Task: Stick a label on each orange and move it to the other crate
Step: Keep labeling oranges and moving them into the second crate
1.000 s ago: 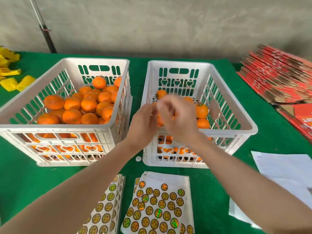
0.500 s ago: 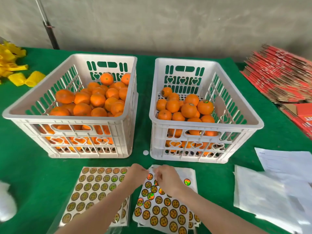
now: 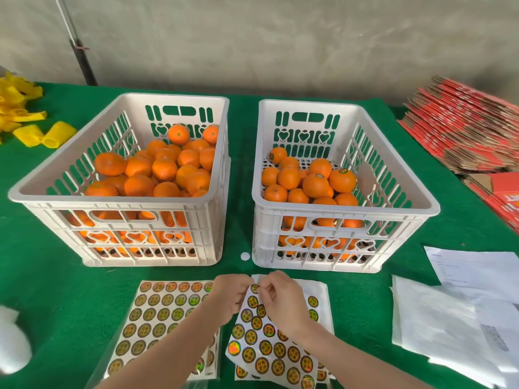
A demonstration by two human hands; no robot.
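Note:
The left white crate (image 3: 120, 197) is heaped with unlabelled oranges (image 3: 165, 169). Oranges (image 3: 316, 185) in the right white crate (image 3: 345, 211) lie lower, some with a round label on top. Two label sheets lie in front of the crates: a full one (image 3: 160, 313) on the left and a curled one (image 3: 269, 343) on the right. My left hand (image 3: 229, 294) grips the top edge of the curled sheet. My right hand (image 3: 282, 300) pinches a label (image 3: 255, 288) at that edge, and the two hands' fingertips almost touch.
Green cloth (image 3: 39, 276) covers the table. Yellow foam nets (image 3: 42, 136) lie at the far left and something white (image 3: 11, 343) at the near left. Red flat cartons (image 3: 463, 130) are stacked at the right, with white papers (image 3: 449, 310) below. A small white disc (image 3: 245, 256) lies between the crates.
A second ago both hands were over the right crate. They came down to the curled label sheet, and since half a second ago they have stayed at its top edge.

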